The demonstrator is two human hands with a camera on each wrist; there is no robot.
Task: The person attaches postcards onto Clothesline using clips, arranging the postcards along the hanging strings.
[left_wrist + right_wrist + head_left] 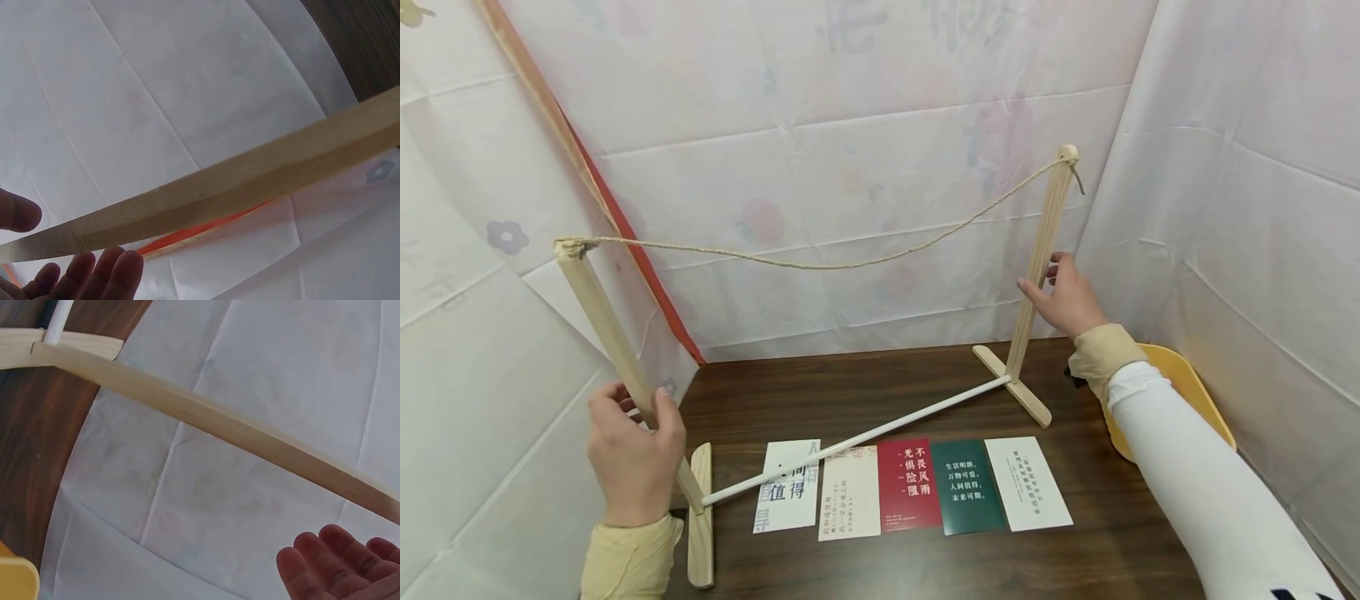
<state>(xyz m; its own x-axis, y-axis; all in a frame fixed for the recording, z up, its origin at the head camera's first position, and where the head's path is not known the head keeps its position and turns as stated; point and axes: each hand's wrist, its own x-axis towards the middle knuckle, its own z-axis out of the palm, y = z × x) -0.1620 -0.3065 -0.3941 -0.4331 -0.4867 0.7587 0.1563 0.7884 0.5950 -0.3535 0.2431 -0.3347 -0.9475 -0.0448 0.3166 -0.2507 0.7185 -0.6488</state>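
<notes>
A wooden stand has two upright posts joined by a white rod (917, 414) low down and a slack twine (820, 266) between their tops. My left hand (636, 454) is at the left post (602, 312), thumb on one side and fingers on the other. In the left wrist view a gap shows between thumb (19, 211) and post, with fingertips right at the post's lower edge. At the right post (1041, 242) is my right hand (1071, 300), its thumb overlapping the post in the head view. The right wrist view shows those fingers (337, 559) extended, apart from the wood.
On the dark wooden table (820, 575) lies a row of several printed cards, among them a red card (910, 487) and a green card (967, 487). A yellow bin (1195, 392) stands at the right, beside my forearm. White printed cloth (865, 183) surrounds the table.
</notes>
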